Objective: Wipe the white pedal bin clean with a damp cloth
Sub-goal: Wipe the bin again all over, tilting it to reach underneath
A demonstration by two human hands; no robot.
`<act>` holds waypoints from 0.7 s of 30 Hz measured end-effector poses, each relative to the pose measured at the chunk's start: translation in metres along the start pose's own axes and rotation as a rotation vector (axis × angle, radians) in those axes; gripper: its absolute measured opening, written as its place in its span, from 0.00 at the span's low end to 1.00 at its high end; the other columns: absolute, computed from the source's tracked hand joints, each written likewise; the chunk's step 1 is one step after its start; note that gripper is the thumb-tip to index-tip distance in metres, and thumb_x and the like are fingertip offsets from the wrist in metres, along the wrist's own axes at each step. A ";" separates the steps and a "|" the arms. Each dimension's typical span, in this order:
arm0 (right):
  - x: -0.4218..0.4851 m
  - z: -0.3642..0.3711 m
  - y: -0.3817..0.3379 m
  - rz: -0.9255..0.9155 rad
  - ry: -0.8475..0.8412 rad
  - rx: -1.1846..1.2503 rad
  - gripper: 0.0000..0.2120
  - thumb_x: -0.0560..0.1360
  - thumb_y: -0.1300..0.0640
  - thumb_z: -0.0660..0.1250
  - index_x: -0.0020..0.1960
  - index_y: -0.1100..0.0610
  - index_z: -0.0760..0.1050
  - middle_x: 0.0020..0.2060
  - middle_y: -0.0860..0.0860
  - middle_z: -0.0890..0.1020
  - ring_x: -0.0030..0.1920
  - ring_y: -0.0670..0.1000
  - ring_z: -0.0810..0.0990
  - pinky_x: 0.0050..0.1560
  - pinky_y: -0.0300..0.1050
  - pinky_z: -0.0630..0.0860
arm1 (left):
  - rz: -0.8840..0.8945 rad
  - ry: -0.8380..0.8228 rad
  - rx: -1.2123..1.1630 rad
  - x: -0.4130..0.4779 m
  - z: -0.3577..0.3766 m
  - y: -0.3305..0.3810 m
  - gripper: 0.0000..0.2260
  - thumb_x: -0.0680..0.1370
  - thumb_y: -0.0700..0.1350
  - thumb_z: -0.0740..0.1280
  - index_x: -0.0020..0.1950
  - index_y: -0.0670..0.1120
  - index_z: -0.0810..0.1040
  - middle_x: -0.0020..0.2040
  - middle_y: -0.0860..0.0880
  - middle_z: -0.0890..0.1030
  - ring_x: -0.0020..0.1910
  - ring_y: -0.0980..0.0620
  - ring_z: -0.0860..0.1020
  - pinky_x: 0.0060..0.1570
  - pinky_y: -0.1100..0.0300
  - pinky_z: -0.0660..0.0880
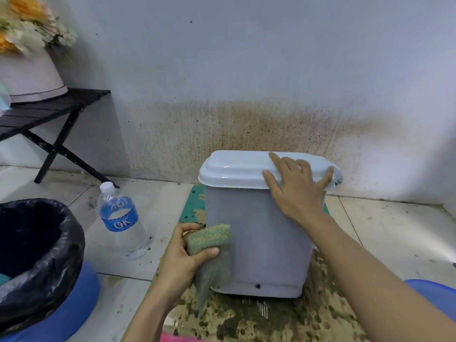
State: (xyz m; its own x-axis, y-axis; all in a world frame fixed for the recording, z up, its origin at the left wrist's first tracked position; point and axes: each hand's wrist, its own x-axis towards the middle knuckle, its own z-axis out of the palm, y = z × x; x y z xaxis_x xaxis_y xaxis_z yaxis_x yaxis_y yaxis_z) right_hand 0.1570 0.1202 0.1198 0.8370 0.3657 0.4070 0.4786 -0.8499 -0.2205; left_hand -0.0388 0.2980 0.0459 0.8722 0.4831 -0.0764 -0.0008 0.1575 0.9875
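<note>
White pedal bin [266,233] upright on a soiled floor mat [192,206] by the wall [246,70], right hand [296,186] spread flat on its lid [234,169], left hand [182,255] with its grip pinching the cloth [209,245] at the front corner; a hard sideways stroke may tip it.

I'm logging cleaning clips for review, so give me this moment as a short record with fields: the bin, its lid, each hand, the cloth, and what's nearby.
bin: white bin, upright on a stained mat, in front of the wall
lid: lid closed
left hand: left hand grips the green cloth, pressed to the bin's front near its left edge
right hand: right hand rests flat on the lid
nearby: water bottle standing left of the bin; black bag further left
wall: brown spatter behind the bin
</note>
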 end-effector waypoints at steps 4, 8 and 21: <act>0.040 0.015 -0.002 0.017 0.040 0.051 0.21 0.81 0.37 0.48 0.67 0.41 0.70 0.68 0.41 0.70 0.72 0.54 0.62 0.66 0.79 0.40 | 0.262 0.149 0.051 0.063 0.028 0.025 0.26 0.66 0.41 0.81 0.53 0.50 0.68 0.59 0.52 0.78 0.51 0.61 0.82 0.42 0.64 0.80; 0.064 0.030 0.000 0.028 0.090 0.063 0.19 0.81 0.39 0.48 0.62 0.42 0.73 0.65 0.40 0.74 0.71 0.54 0.64 0.67 0.77 0.40 | 0.488 0.721 0.349 0.120 0.073 0.010 0.09 0.75 0.43 0.75 0.52 0.45 0.77 0.69 0.45 0.71 0.67 0.47 0.70 0.65 0.45 0.70; 0.086 0.041 0.005 0.020 0.087 0.105 0.16 0.81 0.40 0.49 0.56 0.42 0.73 0.60 0.39 0.76 0.67 0.49 0.66 0.68 0.76 0.39 | 0.914 0.521 0.912 0.159 0.117 -0.062 0.20 0.82 0.46 0.59 0.75 0.49 0.66 0.77 0.47 0.67 0.77 0.45 0.63 0.77 0.48 0.56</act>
State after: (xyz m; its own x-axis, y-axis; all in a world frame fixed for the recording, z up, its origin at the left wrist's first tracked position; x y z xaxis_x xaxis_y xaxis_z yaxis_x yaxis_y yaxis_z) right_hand 0.2417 0.1629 0.1174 0.8230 0.3107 0.4756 0.4907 -0.8107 -0.3194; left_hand 0.1570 0.2640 -0.0113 0.4547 0.4023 0.7946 0.0260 -0.8978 0.4396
